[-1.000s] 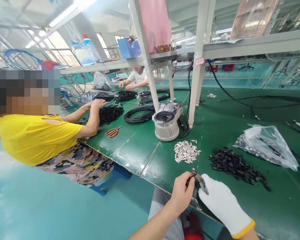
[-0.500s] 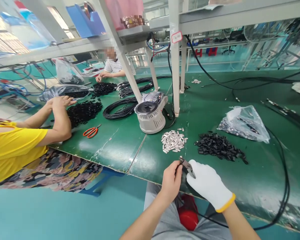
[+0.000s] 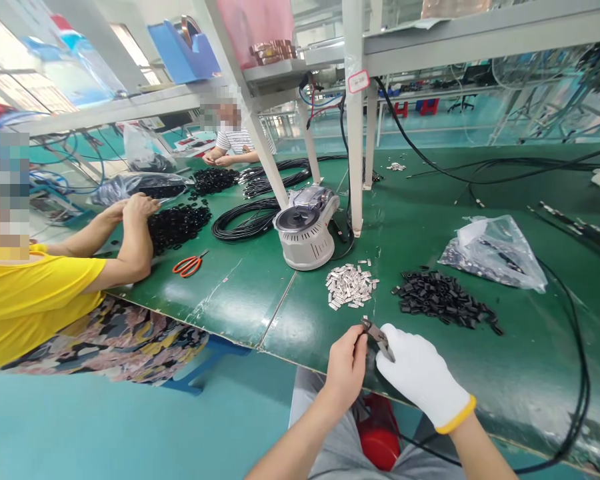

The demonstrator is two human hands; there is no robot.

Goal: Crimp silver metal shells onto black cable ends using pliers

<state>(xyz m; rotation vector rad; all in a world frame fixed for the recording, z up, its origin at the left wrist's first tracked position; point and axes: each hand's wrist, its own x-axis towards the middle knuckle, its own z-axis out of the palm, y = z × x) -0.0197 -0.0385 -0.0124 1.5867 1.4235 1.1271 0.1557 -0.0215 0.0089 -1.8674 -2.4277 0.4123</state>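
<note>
Bare left hand (image 3: 347, 370) curled narrow at the tip of steel pliers (image 3: 379, 339); anything held there is hidden. White-gloved right hand (image 3: 423, 377) grips the pliers closed around the handles. Silver metal clips (image 3: 351, 287) lie at 12 o'clock, black plastic pieces (image 3: 443, 298) at 1 o'clock, on the green bench mat (image 3: 280, 320).

Factory workshop, cable assembly floor. Shown by: long green-topped workbench (image 3: 240, 300); metal shelf (image 3: 480, 41) overhead; coiled black cable (image 3: 245, 221); heaped metal clips (image 3: 350, 285); benchtop machine (image 3: 305, 230); blue stool (image 3: 205, 353); co-worker (image 3: 235, 141) across the bench; second co-worker (image 3: 30, 307) alongside, yellow shirt.
</note>
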